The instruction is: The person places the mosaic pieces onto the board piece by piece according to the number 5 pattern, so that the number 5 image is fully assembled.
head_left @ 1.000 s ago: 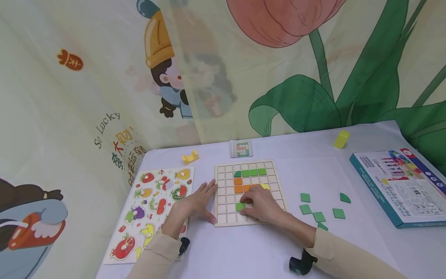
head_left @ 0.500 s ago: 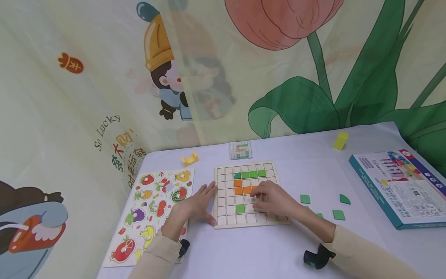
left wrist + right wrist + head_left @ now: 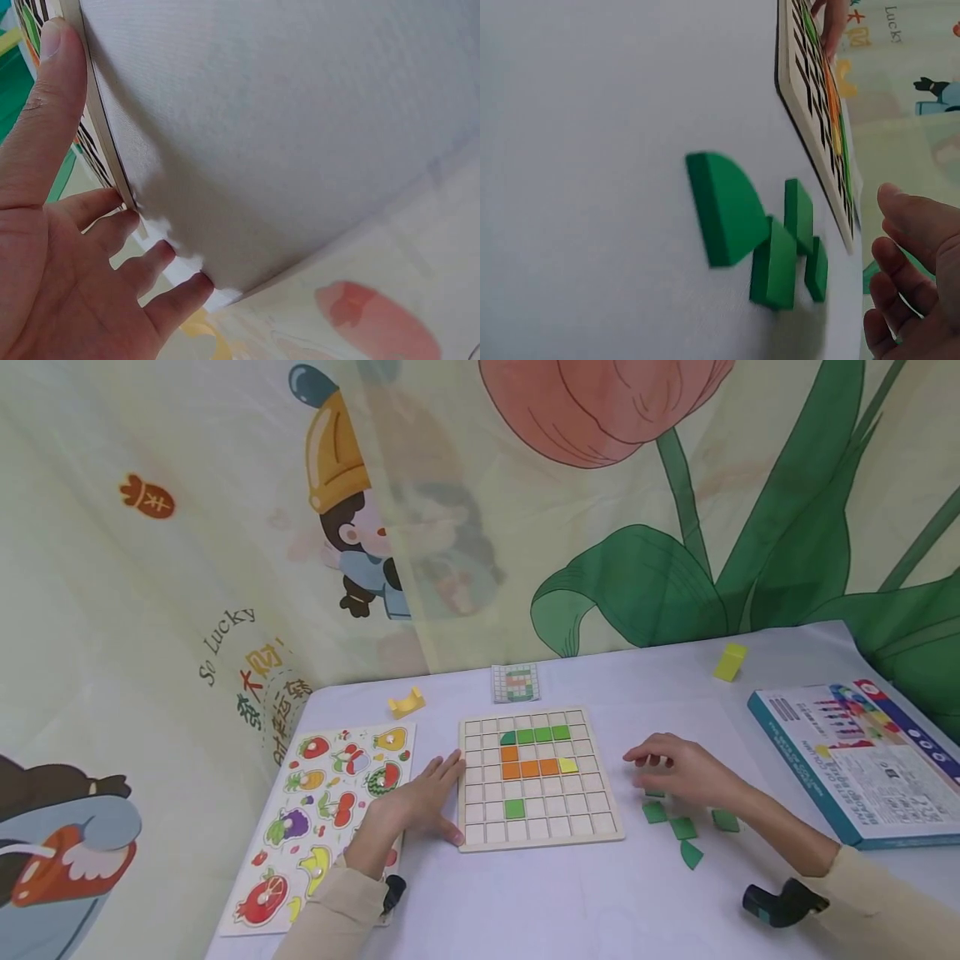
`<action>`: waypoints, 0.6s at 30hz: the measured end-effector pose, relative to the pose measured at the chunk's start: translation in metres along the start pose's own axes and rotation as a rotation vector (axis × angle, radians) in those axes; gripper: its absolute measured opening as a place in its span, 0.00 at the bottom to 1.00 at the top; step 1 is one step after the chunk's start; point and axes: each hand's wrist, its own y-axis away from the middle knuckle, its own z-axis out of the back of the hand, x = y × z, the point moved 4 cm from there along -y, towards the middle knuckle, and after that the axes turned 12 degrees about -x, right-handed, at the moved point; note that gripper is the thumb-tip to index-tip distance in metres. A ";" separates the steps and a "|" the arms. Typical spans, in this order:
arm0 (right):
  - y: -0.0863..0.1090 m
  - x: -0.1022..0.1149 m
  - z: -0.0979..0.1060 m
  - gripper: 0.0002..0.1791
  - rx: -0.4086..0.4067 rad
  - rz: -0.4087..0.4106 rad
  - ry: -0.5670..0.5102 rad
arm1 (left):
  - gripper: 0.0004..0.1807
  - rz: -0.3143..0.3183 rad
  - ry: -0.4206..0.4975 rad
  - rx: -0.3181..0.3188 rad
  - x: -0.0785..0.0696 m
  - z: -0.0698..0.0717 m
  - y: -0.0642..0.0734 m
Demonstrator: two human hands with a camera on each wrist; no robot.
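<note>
A wooden grid board point(image 3: 570, 827) lies flat on the table. Across its upper rows run a dark green quarter-round tile point(image 3: 508, 739) and green square tiles point(image 3: 543, 735). Below them are several orange tiles point(image 3: 529, 769) and a yellow tile point(image 3: 567, 765), with a lone green square point(image 3: 514, 809) lower down. My left hand point(image 3: 420, 802) touches the board's left edge, thumb and fingers spread. To the board's right, my right hand point(image 3: 690, 768) hovers over loose green tiles point(image 3: 683, 828), holding nothing. Nearest in the right wrist view is a green quarter-round piece point(image 3: 731, 210).
A fruit puzzle board point(image 3: 322, 802) lies left, partly under the left forearm. Behind the grid board sits a small pattern card point(image 3: 515, 683). A yellow arch block point(image 3: 407, 702) is at the back left, a yellow block point(image 3: 730, 662) at the back right. A flat box point(image 3: 862, 768) lies right.
My right hand has left the grid board and moved right, over the loose green tiles. The lone green square and the yellow tile are now uncovered. My left hand has stayed put.
</note>
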 end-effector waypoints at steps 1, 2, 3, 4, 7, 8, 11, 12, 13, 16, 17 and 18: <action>0.002 -0.005 0.003 0.20 -0.008 -0.003 0.011 | 0.62 0.002 0.004 0.000 0.000 0.000 0.000; 0.005 -0.009 0.005 0.20 -0.017 -0.005 0.018 | 0.62 0.003 0.006 0.000 0.000 0.000 0.000; 0.007 -0.012 0.007 0.21 -0.025 -0.006 0.026 | 0.62 0.003 0.008 -0.001 0.000 0.000 0.000; 0.009 -0.016 0.008 0.21 -0.033 -0.007 0.037 | 0.62 0.005 0.009 -0.001 0.000 0.000 0.000; 0.015 -0.025 0.008 0.21 -0.038 -0.006 0.059 | 0.62 0.009 0.011 0.000 0.000 0.000 0.000; 0.016 -0.028 0.008 0.21 -0.039 -0.007 0.063 | 0.62 0.008 0.009 0.000 0.000 0.001 0.000; 0.020 -0.032 0.006 0.21 -0.036 0.006 0.066 | 0.62 0.005 0.010 0.002 0.000 0.000 0.000; 0.021 -0.033 0.005 0.21 -0.040 0.004 0.071 | 0.62 0.001 0.011 0.001 -0.001 0.000 0.000; 0.021 -0.034 0.004 0.21 -0.046 0.009 0.074 | 0.62 0.000 0.011 0.003 -0.001 0.000 0.000; 0.023 -0.034 0.003 0.20 -0.057 0.027 0.073 | 0.62 -0.005 0.014 0.003 -0.002 0.000 0.000; 0.023 -0.034 0.002 0.19 -0.061 0.030 0.073 | 0.62 -0.005 0.014 0.004 -0.002 0.000 0.000; 0.023 -0.034 0.002 0.19 -0.065 0.029 0.076 | 0.62 -0.007 0.014 0.004 -0.002 0.000 0.000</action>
